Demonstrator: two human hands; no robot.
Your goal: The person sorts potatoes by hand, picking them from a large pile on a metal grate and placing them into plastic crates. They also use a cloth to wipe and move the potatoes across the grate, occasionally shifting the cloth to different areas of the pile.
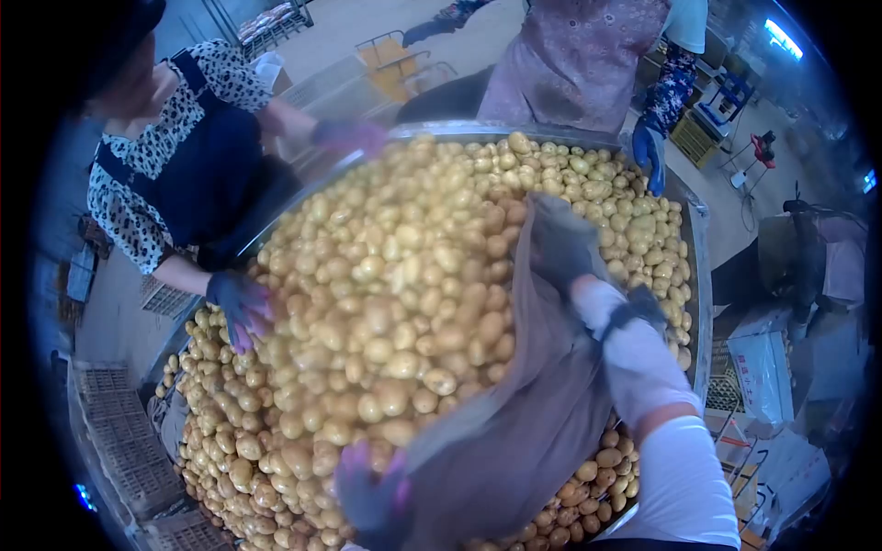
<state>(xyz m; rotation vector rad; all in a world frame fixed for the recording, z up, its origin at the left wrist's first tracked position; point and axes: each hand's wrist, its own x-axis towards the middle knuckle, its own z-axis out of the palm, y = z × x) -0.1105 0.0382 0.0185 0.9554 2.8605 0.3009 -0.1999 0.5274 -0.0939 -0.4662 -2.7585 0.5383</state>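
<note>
A wide metal-rimmed bin (700, 275) holds a heap of small, round yellow-brown produce (395, 340), potato-like, though I cannot be sure of the kind. Across its near right part stretches a dark grey-brown cloth (514, 432), perhaps a sack or sheet. My right hand (559, 250), in a dark glove below a pale sleeve, grips the cloth near its far end. Low in the view, my left hand (372, 487), gloved with pink fingertips and blurred, has its fingers spread over the produce beside the cloth's left edge.
A co-worker at the left has one gloved hand (241, 308) on the heap and another, blurred, at the far rim. Another person's blue-gloved hand (650, 158) hangs at the far right corner. Plastic crates (119, 427) stand at the left, with a white box (761, 372) at the right.
</note>
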